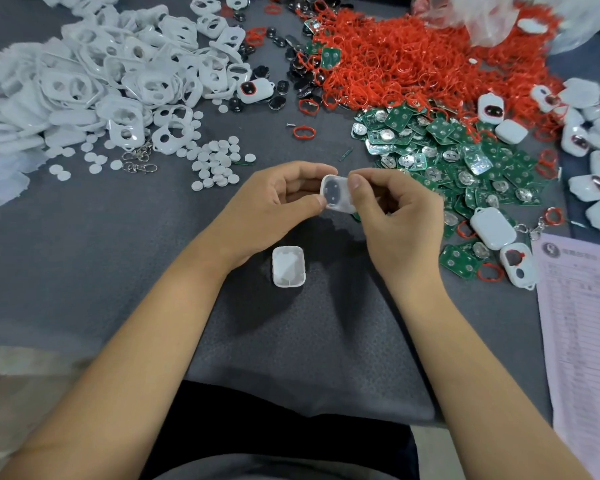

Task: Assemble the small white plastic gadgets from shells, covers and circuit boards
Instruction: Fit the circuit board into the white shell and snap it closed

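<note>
A small white shell (336, 194) with a dark part inside is held above the grey table between both hands. My left hand (274, 206) pinches its left edge with thumb and fingers. My right hand (395, 216) grips its right side, thumb laid over the top edge. A second white shell (288, 266) lies open side up on the table just below my left wrist. Green circuit boards (447, 150) are heaped to the right of my hands. White covers (118, 81) with two holes are piled at the far left.
A big heap of red rings (413, 60) fills the far middle, with black parts (284, 88) beside it. White round discs (215, 164) and metal clasps (139, 162) lie left of centre. Finished white gadgets (596, 150) sit at the right, above a printed paper sheet (582, 323).
</note>
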### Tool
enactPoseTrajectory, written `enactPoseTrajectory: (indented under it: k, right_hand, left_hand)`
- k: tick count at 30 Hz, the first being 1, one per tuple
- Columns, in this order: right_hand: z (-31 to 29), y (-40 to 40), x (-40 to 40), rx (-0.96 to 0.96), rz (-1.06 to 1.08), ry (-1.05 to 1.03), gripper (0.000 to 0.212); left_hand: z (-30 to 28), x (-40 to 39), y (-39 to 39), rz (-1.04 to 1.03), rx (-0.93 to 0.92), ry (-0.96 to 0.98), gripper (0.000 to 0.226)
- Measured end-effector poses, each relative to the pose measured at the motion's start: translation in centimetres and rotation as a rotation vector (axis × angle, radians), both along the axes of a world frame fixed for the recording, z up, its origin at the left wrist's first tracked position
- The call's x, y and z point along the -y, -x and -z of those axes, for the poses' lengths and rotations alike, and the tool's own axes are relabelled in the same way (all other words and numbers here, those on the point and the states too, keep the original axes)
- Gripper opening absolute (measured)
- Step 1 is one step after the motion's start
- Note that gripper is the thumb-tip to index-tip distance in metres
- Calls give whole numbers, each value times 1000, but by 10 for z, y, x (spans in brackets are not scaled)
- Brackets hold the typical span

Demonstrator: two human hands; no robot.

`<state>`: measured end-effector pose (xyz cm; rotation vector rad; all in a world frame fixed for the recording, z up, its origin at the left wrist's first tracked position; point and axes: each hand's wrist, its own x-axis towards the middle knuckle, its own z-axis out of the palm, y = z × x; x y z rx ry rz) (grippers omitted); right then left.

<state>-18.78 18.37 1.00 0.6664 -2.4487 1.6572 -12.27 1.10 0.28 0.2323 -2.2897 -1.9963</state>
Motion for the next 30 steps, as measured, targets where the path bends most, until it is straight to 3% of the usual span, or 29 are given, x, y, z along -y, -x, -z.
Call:
enactPoseTrajectory:
  k: [4, 12, 23, 30]
  right_hand:
    - [-1, -1, 0, 22, -12, 9, 6]
    - [2, -2, 1, 37, -19, 6, 16]
    - [5, -1, 0, -105, 30, -60, 11]
    - [2, 1, 2, 45, 20, 9, 26]
  left_hand:
    - [2, 0, 0, -1, -9, -4, 34]
    - [3, 1, 1, -11, -24, -41, 35]
    - [1, -1, 0, -4, -39, -64, 36]
    - [0, -1, 0, -15, -42, -106, 36]
